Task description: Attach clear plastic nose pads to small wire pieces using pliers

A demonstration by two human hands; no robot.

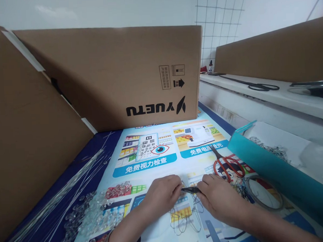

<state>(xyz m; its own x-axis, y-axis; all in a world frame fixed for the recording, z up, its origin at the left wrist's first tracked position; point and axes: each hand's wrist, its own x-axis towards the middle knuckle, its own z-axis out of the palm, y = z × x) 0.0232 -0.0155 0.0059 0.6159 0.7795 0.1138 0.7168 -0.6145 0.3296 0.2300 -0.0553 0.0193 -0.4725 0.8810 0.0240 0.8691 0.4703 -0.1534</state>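
Head camera view: both forearms are cut off at the bottom edge. What the left hand (162, 193) pinches is too small to make out. Right hand (218, 197) grips dark pliers (190, 190), tips pointing to 9 o'clock, touching the left fingers. Thin wire loops (184, 219) lie under the hands. At 3 o'clock, a teal box (263, 162) holds a tangle of small metal pieces (274, 149). Red scissors (227, 164) lie at 1 o'clock on the worktop (158, 161).
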